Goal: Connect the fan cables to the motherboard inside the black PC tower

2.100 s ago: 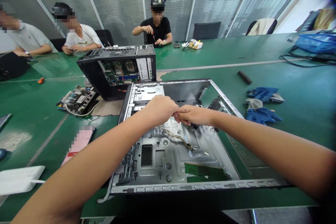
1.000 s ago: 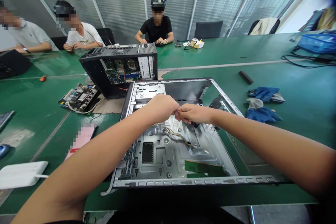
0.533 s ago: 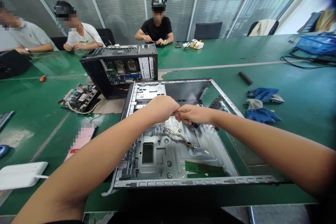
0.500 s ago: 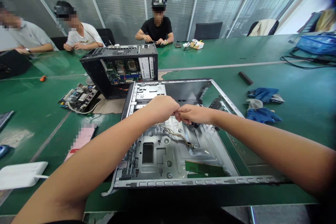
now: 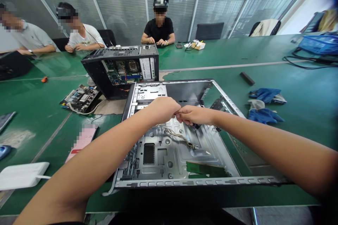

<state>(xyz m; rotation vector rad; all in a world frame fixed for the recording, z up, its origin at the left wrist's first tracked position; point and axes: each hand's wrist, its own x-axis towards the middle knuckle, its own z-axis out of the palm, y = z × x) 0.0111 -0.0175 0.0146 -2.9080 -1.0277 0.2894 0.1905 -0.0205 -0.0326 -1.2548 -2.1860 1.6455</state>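
Observation:
An open computer case (image 5: 169, 182) lies on its side in front of me, its bare metal floor showing. Above its middle, my left hand (image 5: 167, 107) and my right hand (image 5: 194, 114) meet at the fingertips, both closed. Whatever they pinch is hidden by the fingers. Just below them, a twisted bundle of beige wires (image 5: 176, 134) runs across the case floor. Part of a small black piece (image 5: 196, 125) shows under my right hand; whether it is held cannot be told. Nearer to me, a green memory module (image 5: 206, 168) rests inside the case.
Behind stands a second black computer case (image 5: 118, 53) with its motherboard exposed. A loose motherboard (image 5: 81, 98) is left of it. Blue work gloves (image 5: 265, 116) and a dark bar (image 5: 247, 78) lie right. A pink phone (image 5: 83, 142) and white adapter (image 5: 23, 175) lie left. Several people sit opposite.
My hands stay joined in the same place over the case, with hardly any movement. The view has shifted very slightly. Across the table, the person in black has drawn one arm in a little.

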